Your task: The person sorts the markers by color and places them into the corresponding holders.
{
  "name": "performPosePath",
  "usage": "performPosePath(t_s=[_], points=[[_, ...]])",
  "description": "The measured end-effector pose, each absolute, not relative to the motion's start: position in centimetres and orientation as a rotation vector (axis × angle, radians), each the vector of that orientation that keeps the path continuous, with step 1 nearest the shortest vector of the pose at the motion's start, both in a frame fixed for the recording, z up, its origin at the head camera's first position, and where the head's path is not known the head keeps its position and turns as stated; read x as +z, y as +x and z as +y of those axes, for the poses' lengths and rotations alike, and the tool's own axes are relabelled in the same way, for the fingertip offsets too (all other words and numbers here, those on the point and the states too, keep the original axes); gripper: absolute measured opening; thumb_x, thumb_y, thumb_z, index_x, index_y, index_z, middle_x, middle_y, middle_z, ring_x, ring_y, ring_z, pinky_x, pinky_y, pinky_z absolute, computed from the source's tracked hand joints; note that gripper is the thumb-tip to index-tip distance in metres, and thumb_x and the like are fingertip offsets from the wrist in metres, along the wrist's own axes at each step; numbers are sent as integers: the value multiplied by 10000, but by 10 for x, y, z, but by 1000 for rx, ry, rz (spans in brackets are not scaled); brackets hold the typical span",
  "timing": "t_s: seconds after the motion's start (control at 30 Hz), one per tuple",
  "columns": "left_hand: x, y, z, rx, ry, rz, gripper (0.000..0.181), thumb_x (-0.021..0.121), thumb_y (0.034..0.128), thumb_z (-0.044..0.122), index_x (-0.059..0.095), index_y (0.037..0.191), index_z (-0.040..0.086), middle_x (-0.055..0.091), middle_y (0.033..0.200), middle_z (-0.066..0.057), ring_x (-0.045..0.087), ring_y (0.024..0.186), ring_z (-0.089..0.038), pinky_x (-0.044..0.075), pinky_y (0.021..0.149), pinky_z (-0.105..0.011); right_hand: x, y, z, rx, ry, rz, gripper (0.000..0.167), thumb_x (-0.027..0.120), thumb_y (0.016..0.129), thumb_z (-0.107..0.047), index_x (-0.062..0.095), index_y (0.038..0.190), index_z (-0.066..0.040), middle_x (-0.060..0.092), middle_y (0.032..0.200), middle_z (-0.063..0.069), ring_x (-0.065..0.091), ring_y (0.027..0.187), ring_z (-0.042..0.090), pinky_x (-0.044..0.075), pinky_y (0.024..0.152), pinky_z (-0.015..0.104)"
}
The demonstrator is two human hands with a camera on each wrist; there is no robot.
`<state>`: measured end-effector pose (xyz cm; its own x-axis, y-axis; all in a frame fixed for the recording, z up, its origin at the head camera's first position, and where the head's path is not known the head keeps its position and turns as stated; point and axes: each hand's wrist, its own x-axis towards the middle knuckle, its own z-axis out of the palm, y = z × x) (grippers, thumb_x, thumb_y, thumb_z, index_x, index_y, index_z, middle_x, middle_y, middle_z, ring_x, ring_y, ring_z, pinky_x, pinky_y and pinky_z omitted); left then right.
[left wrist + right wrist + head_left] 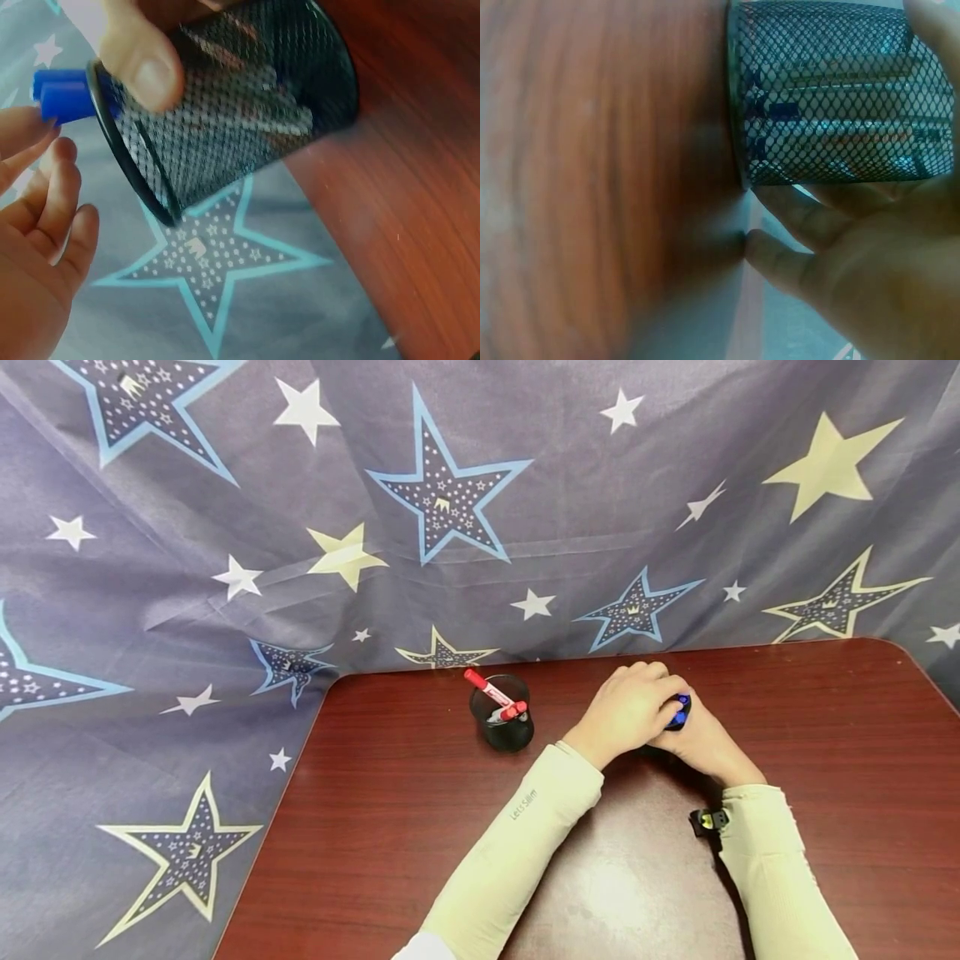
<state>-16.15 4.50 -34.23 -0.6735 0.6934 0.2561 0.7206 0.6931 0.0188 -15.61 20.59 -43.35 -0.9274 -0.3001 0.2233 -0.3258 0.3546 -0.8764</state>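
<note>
My right hand (701,739) grips a black mesh pen holder (255,112), its thumb against the mesh near the rim in the left wrist view. The holder is tilted, and blue marker caps (71,97) stick out of its mouth. My left hand (37,247) is beside these caps, its fingers loosely bent and a fingertip touching the nearer one. No finger visibly wraps a cap there. From the head, the left hand covers most of the holder. Through the mesh in the right wrist view, several pens or markers (847,120) are visible.
A second black pen holder (508,739) stands left of the hands, with red-capped markers (491,689) in it. The brown wooden table (375,827) meets a star-patterned cloth (480,585) at its back and left edges.
</note>
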Motion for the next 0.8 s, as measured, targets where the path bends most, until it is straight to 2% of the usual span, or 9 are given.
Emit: performPosePath(t_s=[0.13,0.33,0.47,0.53,0.6,0.63,0.73,0.8], points=[[-343,-159,43,-339,-1146,-2715,275,585,1024,254,701,1271,225,635,1124,55,581,1049,-123,428,924,-228,-434,-153,205,1658,571,-2597,766,817,829,-97,373,1446,4,524,1332,157,491,1136,187,358,934,151],[-341,-151,25,-542,-1069,-2716,270,575,1025,236,694,1265,200,638,1170,50,574,1112,-120,398,989,-209,-432,-155,206,1760,598,-2533,665,830,822,-50,476,1382,2,602,1226,159,577,1044,139,428,902,159],[-342,-139,11,-510,-991,-2701,256,571,1032,273,701,1240,199,637,1120,51,574,1057,-125,426,954,-238,-432,-154,210,1765,532,-2578,741,842,833,-106,419,1430,14,561,1288,209,570,1087,196,425,909,181],[-344,-131,4,-475,-962,-2686,252,572,1032,283,703,1230,197,638,1103,47,575,1035,-132,439,935,-269,-433,-149,213,1754,447,-2640,844,841,846,-167,319,1481,21,487,1366,236,527,1162,251,388,936,202],[-349,-124,-5,-440,-940,-2666,253,573,1030,285,704,1226,193,641,1105,42,581,1029,-140,444,929,-291,-434,-144,215,1772,390,-2677,919,831,860,-202,232,1518,30,427,1415,271,495,1197,306,385,968,291],[-351,-119,-11,-429,-930,-2654,253,577,1027,282,703,1226,190,643,1111,37,586,1040,-148,444,936,-303,-435,-142,216,1780,378,-2684,937,823,868,-210,203,1531,25,413,1419,277,526,1154,334,425,941,323],[-357,-106,-33,-435,-890,-2614,251,594,1015,260,703,1222,172,647,1118,16,595,1060,-175,439,959,-326,-433,-130,222,1713,301,-2757,1062,809,879,-283,61,1574,6,314,1479,334,465,1205,460,393,976,533],[-359,-96,-49,-466,-859,-2579,243,616,999,230,708,1210,152,653,1109,-5,601,1059,-200,438,971,-343,-432,-122,228,1665,277,-2774,1110,804,881,-313,4,1590,-12,278,1511,360,433,1258,516,364,1007,619]])
